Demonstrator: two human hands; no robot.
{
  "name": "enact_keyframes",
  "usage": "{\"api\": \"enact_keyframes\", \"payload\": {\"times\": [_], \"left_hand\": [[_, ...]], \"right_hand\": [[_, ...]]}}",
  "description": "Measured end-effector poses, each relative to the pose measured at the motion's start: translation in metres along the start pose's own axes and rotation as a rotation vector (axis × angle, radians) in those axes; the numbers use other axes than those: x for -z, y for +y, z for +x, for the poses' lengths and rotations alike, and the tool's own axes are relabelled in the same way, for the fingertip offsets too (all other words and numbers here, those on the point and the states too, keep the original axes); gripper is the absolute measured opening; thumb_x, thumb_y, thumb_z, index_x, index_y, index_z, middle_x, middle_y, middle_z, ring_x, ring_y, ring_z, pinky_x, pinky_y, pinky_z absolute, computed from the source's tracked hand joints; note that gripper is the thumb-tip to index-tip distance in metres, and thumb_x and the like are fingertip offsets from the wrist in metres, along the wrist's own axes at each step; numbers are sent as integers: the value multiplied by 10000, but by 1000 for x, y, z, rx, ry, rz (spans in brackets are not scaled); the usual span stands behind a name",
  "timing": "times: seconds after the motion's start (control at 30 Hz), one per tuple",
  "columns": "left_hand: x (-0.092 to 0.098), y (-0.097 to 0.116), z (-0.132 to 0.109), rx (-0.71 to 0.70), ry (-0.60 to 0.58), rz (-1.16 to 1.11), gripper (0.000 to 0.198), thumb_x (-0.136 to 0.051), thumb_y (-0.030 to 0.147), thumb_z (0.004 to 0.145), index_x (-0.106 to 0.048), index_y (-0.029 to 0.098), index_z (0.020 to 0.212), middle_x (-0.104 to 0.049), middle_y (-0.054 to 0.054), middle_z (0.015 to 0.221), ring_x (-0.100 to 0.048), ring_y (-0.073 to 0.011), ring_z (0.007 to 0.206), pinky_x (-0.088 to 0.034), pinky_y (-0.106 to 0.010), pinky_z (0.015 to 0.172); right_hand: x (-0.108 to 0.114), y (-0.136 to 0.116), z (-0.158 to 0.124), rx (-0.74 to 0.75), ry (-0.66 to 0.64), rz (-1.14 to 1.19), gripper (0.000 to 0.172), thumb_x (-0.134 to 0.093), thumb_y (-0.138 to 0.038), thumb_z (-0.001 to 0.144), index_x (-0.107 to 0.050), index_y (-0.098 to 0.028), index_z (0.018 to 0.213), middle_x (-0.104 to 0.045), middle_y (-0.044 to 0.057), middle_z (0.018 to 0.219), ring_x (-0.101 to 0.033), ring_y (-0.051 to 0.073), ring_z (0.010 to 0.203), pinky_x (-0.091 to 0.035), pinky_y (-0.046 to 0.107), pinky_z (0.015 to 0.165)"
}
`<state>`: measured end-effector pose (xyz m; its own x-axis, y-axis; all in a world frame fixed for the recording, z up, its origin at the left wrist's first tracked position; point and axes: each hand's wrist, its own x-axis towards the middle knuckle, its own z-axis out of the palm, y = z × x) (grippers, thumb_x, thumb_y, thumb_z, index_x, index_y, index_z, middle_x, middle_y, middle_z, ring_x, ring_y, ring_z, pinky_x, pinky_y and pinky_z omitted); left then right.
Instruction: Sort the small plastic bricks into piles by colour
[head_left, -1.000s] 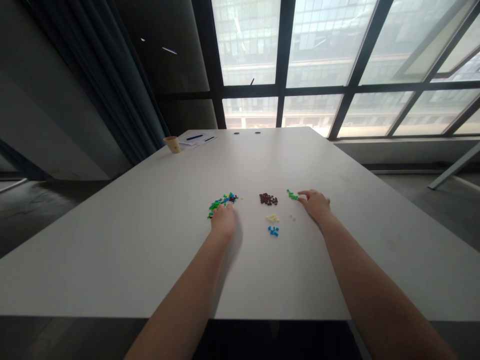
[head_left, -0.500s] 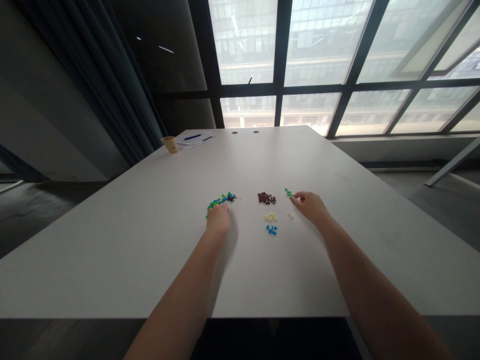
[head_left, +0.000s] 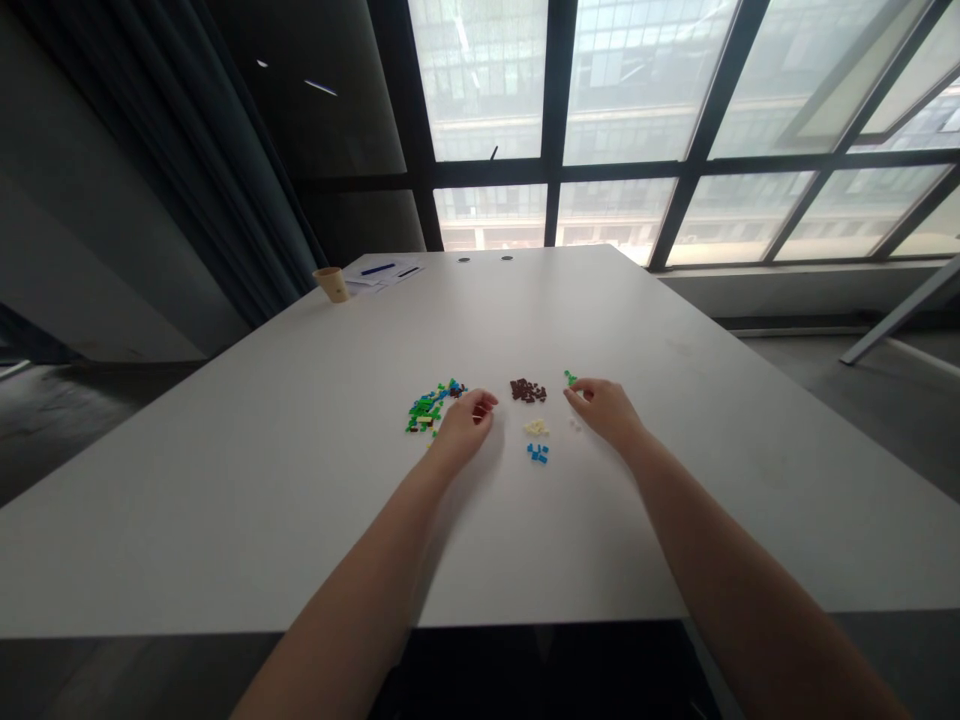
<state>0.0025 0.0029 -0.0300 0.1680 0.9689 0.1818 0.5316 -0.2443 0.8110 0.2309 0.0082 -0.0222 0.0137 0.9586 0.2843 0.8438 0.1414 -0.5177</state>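
We cannot tell whether our curled left hand [head_left: 463, 428] or right hand [head_left: 606, 410] has anything in its grip. Small green plastic bricks [head_left: 571, 379] lie just beside our right fingertips; a careless sweep could knock them into the small dark-brown plastic bricks [head_left: 527, 391].

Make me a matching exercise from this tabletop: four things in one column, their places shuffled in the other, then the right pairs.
Things
1. brown pieces
2. blue pile
3. cup
4. mixed-colour pile

Places
A. beside the papers
B. just beyond the pale yellow pieces, seen from the person
C. to the left of the left hand
D. just nearer the person than the pale yellow pieces

Pairs: 1-B, 2-D, 3-A, 4-C
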Motion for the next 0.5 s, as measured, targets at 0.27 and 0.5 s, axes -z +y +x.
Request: {"api": "enact_keyframes", "payload": {"times": [0.27, 0.5], "left_hand": [[-24, 20, -7, 69, -4, -724, 251, -688, 203, 603, -541, 169, 804, -617, -13, 789, -567, -107, 760, -442, -249, 757], [-21, 24, -7, 42, 12, -771, 302, -722, 211, 579, -535, 178, 814, -625, 2, 745, -584, -111, 742, -465, -251, 743]], "right_hand": [[1, -30, -14, 407, -98, 385, 189, -573, -299, 744, -667, -197, 872, -462, -23, 607, -403, 93, 559, -361, 218, 566], [-5, -37, -19, 449, -31, 427, 148, -599, -301, 744, -666, -191, 817, -485, -9, 630, -418, 98, 576, -371, 232, 569]]}}
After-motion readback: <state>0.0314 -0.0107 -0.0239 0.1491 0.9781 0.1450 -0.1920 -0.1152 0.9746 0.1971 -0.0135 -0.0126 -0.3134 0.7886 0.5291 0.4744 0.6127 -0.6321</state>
